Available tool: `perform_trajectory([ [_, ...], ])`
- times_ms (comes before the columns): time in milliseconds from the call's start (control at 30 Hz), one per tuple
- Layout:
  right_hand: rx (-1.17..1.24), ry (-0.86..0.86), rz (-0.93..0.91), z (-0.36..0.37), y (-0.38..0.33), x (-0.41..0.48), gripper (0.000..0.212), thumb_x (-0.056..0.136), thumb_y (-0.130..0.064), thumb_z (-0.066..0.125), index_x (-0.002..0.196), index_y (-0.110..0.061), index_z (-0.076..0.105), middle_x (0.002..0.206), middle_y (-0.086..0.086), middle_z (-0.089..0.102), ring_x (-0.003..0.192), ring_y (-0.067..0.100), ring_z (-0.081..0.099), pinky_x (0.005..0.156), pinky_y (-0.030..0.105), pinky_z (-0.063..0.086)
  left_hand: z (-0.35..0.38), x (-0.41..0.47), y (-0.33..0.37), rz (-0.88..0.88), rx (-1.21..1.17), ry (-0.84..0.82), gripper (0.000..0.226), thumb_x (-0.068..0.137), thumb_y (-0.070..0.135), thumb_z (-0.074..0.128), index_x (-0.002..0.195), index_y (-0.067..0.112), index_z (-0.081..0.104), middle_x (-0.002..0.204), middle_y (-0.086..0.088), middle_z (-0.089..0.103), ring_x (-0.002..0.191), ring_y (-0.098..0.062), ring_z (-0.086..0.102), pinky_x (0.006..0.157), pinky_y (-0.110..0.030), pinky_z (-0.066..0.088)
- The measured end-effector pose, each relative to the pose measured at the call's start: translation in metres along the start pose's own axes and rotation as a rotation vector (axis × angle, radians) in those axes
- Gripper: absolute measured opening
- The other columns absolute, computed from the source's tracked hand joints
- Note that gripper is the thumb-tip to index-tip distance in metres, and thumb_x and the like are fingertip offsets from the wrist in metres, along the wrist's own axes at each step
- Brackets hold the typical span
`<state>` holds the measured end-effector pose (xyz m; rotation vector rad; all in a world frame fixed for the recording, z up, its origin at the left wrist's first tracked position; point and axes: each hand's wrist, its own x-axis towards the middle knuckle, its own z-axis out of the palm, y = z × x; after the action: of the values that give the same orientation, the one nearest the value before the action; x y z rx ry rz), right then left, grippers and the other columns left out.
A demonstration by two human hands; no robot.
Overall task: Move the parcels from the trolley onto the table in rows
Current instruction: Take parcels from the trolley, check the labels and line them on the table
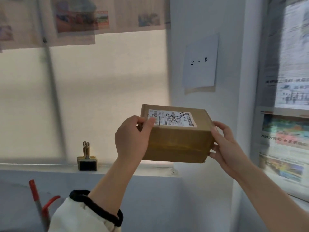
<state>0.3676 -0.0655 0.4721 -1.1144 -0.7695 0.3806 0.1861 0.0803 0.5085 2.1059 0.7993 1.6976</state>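
White-sleeved left hand (132,138) and right hand (224,145), fingers tight around opposite ends of brown parcel (178,142)

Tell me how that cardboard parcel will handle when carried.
The cardboard parcel is probably stiff: its edges look square between the left hand and right hand. Likely fairly light, since it is held aloft mostly by fingers. Flat faces suggest no rolling.

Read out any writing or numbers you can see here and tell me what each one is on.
"2 - 6": on the white sheet stuck to the wall.
Label on top of the box: print and handwritten scrawl, too blurred to read.
Newspapers on the right: headlines too blurred to read.
Hanging papers at top: no legible text.
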Motion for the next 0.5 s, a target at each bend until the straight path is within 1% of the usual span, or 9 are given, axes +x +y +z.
perform_trajectory([
  [67,0.025,0.059,-0.057,-0.002,0.005,-0.002,0.012,0.093,-0.035,0.049,0.104,-0.04,0.047,0.105,-0.002,0.06,0.099,0.019,0.059,0.081,0.041,0.054,0.006,-0.006,-0.002,-0.054,-0.091,0.036,0.021,0.085,0.043,0.062,0.076,0.025,0.056,0.073,0.018,0.058,0.068,0.0,0.054,0.056,-0.014,0.036],
  [100,0.035,0.081,-0.087,-0.004,0.007,-0.003,0.013,0.093,-0.03,0.05,0.104,-0.037,0.047,0.105,-0.001,0.062,0.095,0.016,0.061,0.077,0.035,0.053,0.01,-0.01,-0.004,-0.072,-0.131,0.04,0.018,0.084,0.038,0.065,0.075,0.027,0.053,0.074,0.02,0.057,0.07,0.002,0.055,0.055,-0.01,0.035],
  [133,0.047,0.09,-0.115,-0.007,0.009,-0.004,0.018,0.093,-0.024,0.051,0.106,-0.035,0.048,0.105,0.0,0.065,0.091,0.013,0.062,0.076,0.032,0.052,0.013,-0.013,-0.006,-0.088,-0.171,0.034,0.017,0.083,0.032,0.067,0.078,0.029,0.052,0.077,0.022,0.057,0.073,0.004,0.055,0.055,-0.007,0.037],
  [167,0.055,0.086,-0.14,-0.01,0.011,-0.005,0.026,0.093,-0.017,0.052,0.112,-0.033,0.048,0.108,0.0,0.066,0.091,0.011,0.064,0.08,0.032,0.051,0.017,-0.016,-0.009,-0.108,-0.216,0.019,0.018,0.083,0.027,0.069,0.085,0.031,0.051,0.082,0.023,0.056,0.077,0.005,0.055,0.057,-0.005,0.039],
  [233,0.042,0.058,-0.176,-0.017,0.013,-0.007,0.044,0.091,-0.005,0.052,0.128,-0.026,0.045,0.119,0.0,0.064,0.105,0.012,0.062,0.094,0.035,0.046,0.025,-0.021,-0.015,-0.155,-0.305,-0.034,0.034,0.083,0.018,0.069,0.107,0.034,0.05,0.09,0.023,0.055,0.083,0.004,0.056,0.06,0.0,0.04],
  [267,0.02,0.039,-0.195,-0.02,0.014,-0.008,0.049,0.09,0.0,0.052,0.132,-0.023,0.044,0.124,0.0,0.062,0.111,0.014,0.06,0.098,0.034,0.045,0.029,-0.023,-0.018,-0.176,-0.337,-0.058,0.043,0.084,0.014,0.068,0.118,0.032,0.049,0.093,0.022,0.055,0.084,0.003,0.056,0.061,0.001,0.04],
  [300,-0.01,0.019,-0.215,-0.022,0.014,-0.009,0.051,0.089,0.004,0.051,0.133,-0.022,0.045,0.125,0.0,0.061,0.113,0.014,0.059,0.098,0.032,0.046,0.033,-0.026,-0.021,-0.187,-0.352,-0.079,0.048,0.084,0.011,0.067,0.126,0.029,0.049,0.095,0.02,0.055,0.085,0.002,0.056,0.062,0.001,0.04],
  [400,-0.067,0.002,-0.244,-0.027,0.013,-0.01,0.053,0.087,0.009,0.05,0.129,-0.023,0.047,0.123,0.0,0.062,0.112,0.012,0.06,0.09,0.02,0.05,0.044,-0.034,-0.026,-0.17,-0.348,-0.113,0.05,0.084,0.006,0.065,0.129,0.022,0.052,0.098,0.017,0.053,0.088,0.001,0.056,0.065,0.002,0.039],
  [500,-0.063,0.007,-0.243,-0.031,0.014,-0.009,0.054,0.087,0.011,0.05,0.131,-0.021,0.045,0.124,0.0,0.061,0.112,0.014,0.059,0.09,0.021,0.05,0.05,-0.038,-0.028,-0.172,-0.357,-0.111,0.048,0.083,0.006,0.065,0.127,0.023,0.054,0.099,0.017,0.054,0.087,0.003,0.056,0.064,0.002,0.039],
])
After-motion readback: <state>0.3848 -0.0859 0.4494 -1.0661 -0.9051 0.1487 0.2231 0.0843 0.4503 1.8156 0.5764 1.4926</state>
